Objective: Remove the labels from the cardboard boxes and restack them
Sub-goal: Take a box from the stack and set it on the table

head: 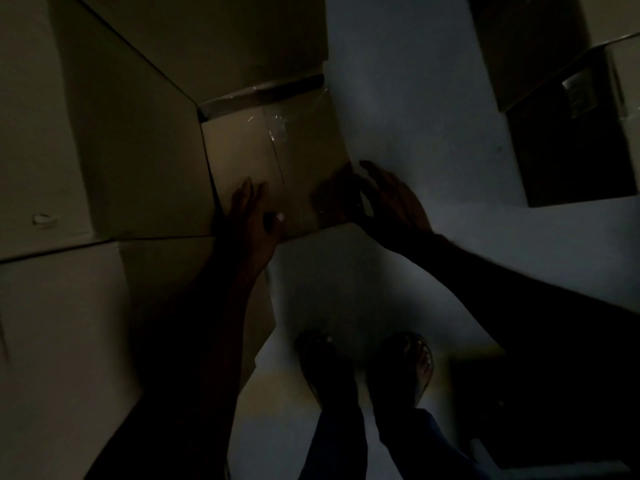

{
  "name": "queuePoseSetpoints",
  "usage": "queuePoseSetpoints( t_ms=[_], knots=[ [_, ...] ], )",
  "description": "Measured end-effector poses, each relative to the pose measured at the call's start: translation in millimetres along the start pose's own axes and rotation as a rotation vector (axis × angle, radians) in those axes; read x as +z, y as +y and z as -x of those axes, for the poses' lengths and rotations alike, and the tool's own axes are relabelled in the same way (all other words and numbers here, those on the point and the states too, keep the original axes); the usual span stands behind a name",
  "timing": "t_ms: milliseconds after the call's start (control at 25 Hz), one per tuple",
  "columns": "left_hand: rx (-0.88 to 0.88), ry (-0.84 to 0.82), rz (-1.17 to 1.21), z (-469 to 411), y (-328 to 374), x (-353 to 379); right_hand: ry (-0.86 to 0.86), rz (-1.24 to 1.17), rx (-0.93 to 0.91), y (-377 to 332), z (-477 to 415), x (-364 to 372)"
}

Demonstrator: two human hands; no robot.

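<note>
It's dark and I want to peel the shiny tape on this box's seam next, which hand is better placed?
Probably left. The left hand lies flat on the cardboard box top, thumb beside the seam tape; the right hand is out at the box's right edge.

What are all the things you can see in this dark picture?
taped box: one, tan, centre, under both hands
clear tape: one strip, shiny, on the taped box's top
left boxes: several, brown, stacked at left
right boxes: about two, dark brown, upper right
label: one, pale, on the right boxes
floor: grey-blue, between the stacks
feet: two, in sandals, bottom centre
left hand: flat on the taped box's near edge
right hand: fingers spread at the taped box's right corner
</note>
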State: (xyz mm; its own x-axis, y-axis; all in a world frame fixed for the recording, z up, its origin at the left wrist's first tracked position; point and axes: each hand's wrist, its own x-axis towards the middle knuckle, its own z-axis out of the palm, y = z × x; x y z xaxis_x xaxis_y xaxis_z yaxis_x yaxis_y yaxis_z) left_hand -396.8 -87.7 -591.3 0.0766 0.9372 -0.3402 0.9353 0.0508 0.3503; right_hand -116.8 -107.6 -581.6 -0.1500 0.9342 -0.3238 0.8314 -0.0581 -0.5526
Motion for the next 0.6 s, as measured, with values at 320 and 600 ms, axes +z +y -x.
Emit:
queuePoseSetpoints(
  t_ms=[320, 600],
  knots=[
    [0.319, 0.139, -0.158, 43.3, 139.3, -45.4, 0.336, 0.216, 0.262, 29.0, 125.2, -87.1],
    [0.584, 0.064, -0.113, 50.0, 321.1, -108.7, 0.491, 0.143, 0.497, 42.8, 205.1, -216.9]
  ],
)
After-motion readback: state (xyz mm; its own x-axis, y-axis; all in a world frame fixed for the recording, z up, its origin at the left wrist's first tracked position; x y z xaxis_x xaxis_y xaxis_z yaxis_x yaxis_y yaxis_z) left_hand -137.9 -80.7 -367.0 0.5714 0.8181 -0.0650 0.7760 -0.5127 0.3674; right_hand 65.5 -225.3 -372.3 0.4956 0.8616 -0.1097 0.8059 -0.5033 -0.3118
